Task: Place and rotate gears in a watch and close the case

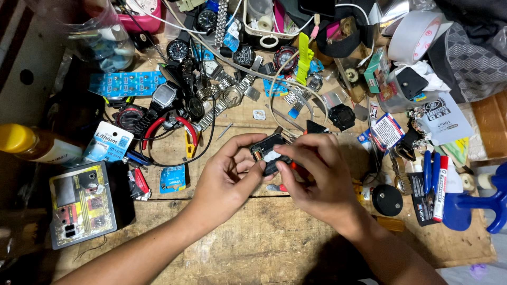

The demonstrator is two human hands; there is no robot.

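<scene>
Watches (211, 95), red pliers (174, 126) crowd bench behind held watch case (270, 153).

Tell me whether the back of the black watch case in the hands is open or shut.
Open. The black watch case, held by the left hand and right hand, shows a pale inner module instead of a back cover.

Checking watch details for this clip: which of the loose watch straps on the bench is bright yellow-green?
The strap lying upright near the top centre, beside the red-rimmed watch. The other straps around it are black or metal.
</scene>
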